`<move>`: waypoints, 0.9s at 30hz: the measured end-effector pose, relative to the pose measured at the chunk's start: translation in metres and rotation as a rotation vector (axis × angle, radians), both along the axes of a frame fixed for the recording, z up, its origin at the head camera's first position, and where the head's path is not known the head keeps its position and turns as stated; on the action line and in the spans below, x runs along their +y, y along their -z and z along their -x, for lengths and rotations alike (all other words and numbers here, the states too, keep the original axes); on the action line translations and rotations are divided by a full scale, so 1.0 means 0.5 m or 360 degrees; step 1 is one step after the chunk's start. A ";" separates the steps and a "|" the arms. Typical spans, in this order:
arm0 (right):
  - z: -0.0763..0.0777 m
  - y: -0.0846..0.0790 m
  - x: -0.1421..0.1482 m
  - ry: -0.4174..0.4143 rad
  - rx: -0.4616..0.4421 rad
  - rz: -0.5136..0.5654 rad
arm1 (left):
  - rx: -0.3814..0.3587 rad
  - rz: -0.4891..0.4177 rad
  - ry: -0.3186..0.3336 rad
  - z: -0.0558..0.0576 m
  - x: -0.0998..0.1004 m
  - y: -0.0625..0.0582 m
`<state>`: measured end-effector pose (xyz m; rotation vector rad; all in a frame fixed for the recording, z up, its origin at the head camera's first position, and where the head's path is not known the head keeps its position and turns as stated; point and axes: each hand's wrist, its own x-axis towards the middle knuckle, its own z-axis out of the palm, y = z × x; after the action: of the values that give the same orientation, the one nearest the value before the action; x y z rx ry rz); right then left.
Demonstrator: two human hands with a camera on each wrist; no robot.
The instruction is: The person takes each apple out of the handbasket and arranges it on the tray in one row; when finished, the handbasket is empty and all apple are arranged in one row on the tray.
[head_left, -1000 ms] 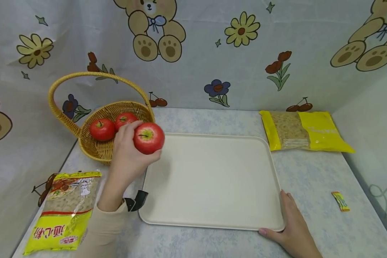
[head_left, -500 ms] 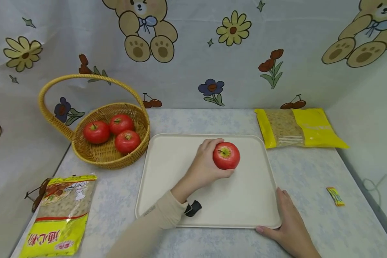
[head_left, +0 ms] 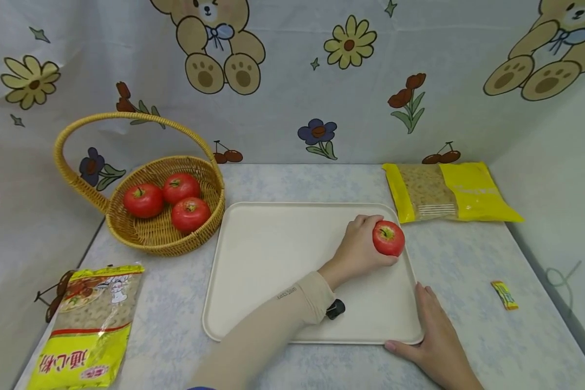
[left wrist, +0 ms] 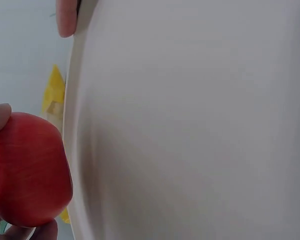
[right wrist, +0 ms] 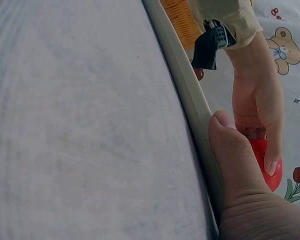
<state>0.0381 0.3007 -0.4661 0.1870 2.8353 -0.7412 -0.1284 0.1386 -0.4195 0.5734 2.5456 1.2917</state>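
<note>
In the head view my left hand (head_left: 363, 246) grips a red apple (head_left: 389, 239) over the right part of a white tray (head_left: 283, 260), close to its right rim. The left wrist view has the apple (left wrist: 32, 170) between thumb and fingers, beside the tray's rim. My right hand (head_left: 439, 341) holds the tray's near right corner, its thumb along the front edge and its fingers against the right side. The right wrist view shows that thumb (right wrist: 235, 150) on the rim. Three more red apples (head_left: 143, 200) lie in a yellow wicker basket (head_left: 170, 248) left of the tray.
A bag of pasta (head_left: 85, 325) lies at the front left. Behind the tray's right corner is another yellow bag (head_left: 450, 192). A small yellow wrapped candy (head_left: 504, 295) lies at the right. A patterned cloth (head_left: 283, 65) hangs behind the table.
My left hand has carried the apple from the basket rightward across the tray to its right rim. The right hand stays at the tray's corner. The head view has shifted slightly.
</note>
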 end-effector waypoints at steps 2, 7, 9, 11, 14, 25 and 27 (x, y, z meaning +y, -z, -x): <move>0.000 -0.001 0.000 -0.0001 0.0006 -0.0003 | -0.0010 0.0016 -0.0018 0.001 0.010 0.005; -0.002 -0.002 -0.001 -0.0011 0.0023 0.0008 | -0.0002 0.0065 -0.0015 -0.004 0.024 0.013; -0.002 0.000 0.000 -0.0018 0.0031 0.0007 | 0.0014 0.0081 0.0000 -0.007 0.026 0.015; -0.002 0.001 0.000 -0.0022 0.0043 0.0005 | 0.0027 0.0097 0.0017 -0.010 0.028 0.015; 0.000 0.004 0.000 -0.0024 0.0057 0.0007 | 0.0040 0.0125 0.0043 -0.013 0.027 0.015; 0.006 0.006 -0.001 -0.0013 -0.0057 -0.0050 | 0.0254 0.0212 0.0057 -0.020 -0.064 -0.050; 0.009 0.005 -0.001 -0.0009 -0.0087 -0.0054 | 0.0257 0.0167 0.0026 -0.022 -0.103 -0.071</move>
<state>0.0339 0.3002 -0.4687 0.2014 2.7970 -0.6768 -0.1172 0.0869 -0.3838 0.7006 2.7129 1.1413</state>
